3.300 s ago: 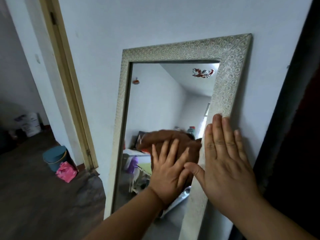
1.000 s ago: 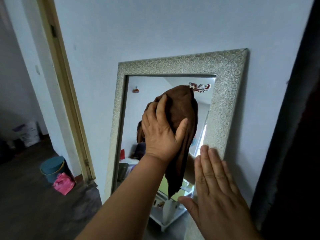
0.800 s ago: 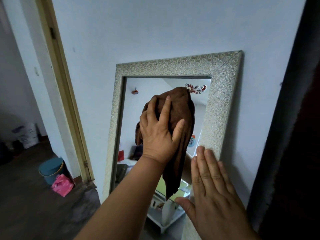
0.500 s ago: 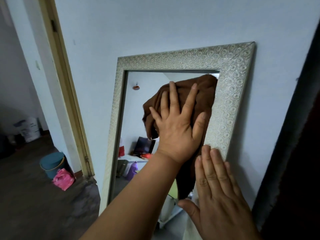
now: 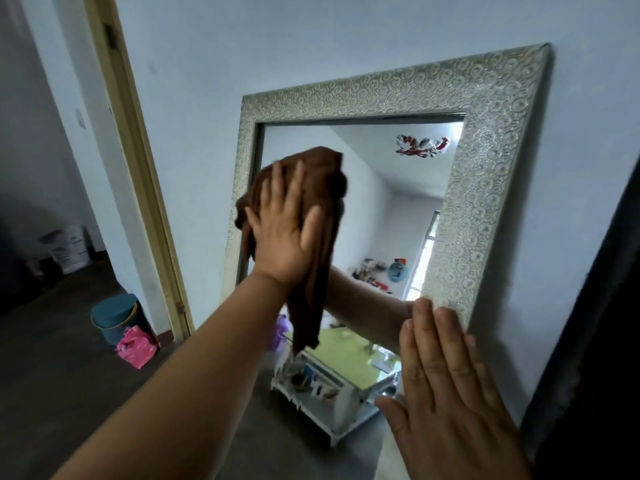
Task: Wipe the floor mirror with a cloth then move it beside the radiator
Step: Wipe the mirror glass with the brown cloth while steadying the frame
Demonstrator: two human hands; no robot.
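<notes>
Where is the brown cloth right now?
In the head view, the brown cloth is under the left hand, pressed against the floor mirror near its left edge.

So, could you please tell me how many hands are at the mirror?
2. The left hand presses a brown cloth on the mirror near its left edge; the right hand lies flat on its right frame side.

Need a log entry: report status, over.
Left hand flat, pressing brown cloth on glass, upper left. Right hand flat on mirror frame. Radiator not in view.
</notes>
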